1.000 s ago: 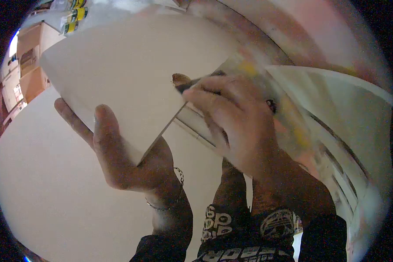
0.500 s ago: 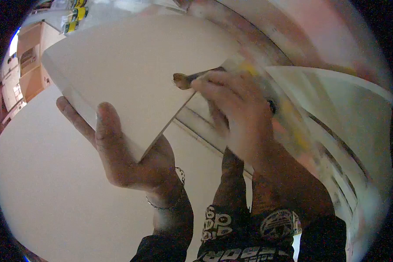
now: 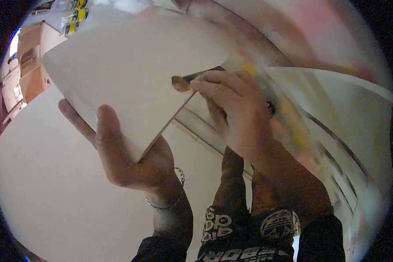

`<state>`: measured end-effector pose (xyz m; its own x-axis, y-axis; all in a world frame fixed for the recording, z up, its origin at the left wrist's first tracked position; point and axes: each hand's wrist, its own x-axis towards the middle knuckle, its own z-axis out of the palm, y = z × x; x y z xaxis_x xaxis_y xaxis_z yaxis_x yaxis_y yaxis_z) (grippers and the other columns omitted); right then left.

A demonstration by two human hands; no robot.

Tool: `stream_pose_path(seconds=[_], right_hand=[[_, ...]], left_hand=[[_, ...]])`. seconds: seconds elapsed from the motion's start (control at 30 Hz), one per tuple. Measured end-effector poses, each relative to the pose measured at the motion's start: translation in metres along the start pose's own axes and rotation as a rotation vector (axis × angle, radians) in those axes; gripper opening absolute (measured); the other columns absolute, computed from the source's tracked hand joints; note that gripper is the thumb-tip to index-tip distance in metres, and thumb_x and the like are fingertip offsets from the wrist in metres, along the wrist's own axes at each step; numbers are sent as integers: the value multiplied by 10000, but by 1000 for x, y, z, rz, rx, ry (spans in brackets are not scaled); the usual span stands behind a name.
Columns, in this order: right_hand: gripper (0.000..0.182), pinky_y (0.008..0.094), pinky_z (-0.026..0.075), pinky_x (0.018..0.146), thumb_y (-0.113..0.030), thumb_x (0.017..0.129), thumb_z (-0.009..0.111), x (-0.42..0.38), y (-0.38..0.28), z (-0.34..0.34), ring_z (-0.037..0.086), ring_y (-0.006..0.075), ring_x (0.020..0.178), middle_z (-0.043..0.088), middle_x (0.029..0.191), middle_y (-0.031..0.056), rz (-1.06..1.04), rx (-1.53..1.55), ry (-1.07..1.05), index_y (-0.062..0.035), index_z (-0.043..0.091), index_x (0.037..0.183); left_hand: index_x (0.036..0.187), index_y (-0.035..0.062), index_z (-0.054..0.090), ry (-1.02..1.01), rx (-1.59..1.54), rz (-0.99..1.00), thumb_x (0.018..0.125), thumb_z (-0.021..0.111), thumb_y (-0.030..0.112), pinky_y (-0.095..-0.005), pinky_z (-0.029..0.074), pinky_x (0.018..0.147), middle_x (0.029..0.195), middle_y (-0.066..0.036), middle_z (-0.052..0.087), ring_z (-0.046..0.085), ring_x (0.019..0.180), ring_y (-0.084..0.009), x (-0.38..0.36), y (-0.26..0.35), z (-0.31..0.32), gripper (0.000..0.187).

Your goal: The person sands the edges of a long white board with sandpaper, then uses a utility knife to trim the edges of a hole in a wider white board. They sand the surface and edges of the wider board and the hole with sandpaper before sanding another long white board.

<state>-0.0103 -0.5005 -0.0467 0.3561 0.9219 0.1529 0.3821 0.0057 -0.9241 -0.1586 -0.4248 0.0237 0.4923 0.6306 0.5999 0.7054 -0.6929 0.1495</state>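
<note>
A large white panel (image 3: 135, 65) is tilted across the upper middle of the view. My left hand (image 3: 126, 153) grips its lower left corner, the thumb on the face and a finger along the left edge. My right hand (image 3: 240, 109) is closed around a dark-handled brush (image 3: 181, 83) at the panel's right edge. The brush's brownish tip points left and lies over the panel's face. A chain bracelet (image 3: 165, 207) circles my left wrist.
Beneath the panel is a large pale surface (image 3: 52, 187). Yellow-and-black containers (image 3: 76, 16) stand at the top left, near a tan cabinet (image 3: 32, 61). A pale curved surface (image 3: 345, 100) with slats and coloured smears is on the right.
The brush tip has shifted slightly left and down, with small motion of my right fingers. My left hand and the panel are almost unmoved.
</note>
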Motion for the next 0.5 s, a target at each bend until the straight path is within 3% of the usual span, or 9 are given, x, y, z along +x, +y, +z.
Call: stream_pose_path(seconds=[0.1, 0.5], right_hand=[[280, 456, 455, 898, -52, 788, 666, 5, -22, 0, 593, 312, 1028, 672, 1054, 79, -85, 23, -38, -80, 685, 1065], [249, 463, 465, 873, -77, 796, 646, 17, -11, 12, 614, 315, 979, 676, 1060, 87, -34, -40, -35, -88, 683, 1042]], left_hand=[[1218, -7, 594, -40, -21, -25, 785, 778, -5, -596, 462, 1025, 1438, -354, 431, 422, 1353, -481, 8, -4, -3, 470], [1219, -13, 590, -25, -51, -5, 806, 814, 100, -605, 468, 1012, 1426, -354, 443, 431, 1338, -496, 8, -22, -2, 484]])
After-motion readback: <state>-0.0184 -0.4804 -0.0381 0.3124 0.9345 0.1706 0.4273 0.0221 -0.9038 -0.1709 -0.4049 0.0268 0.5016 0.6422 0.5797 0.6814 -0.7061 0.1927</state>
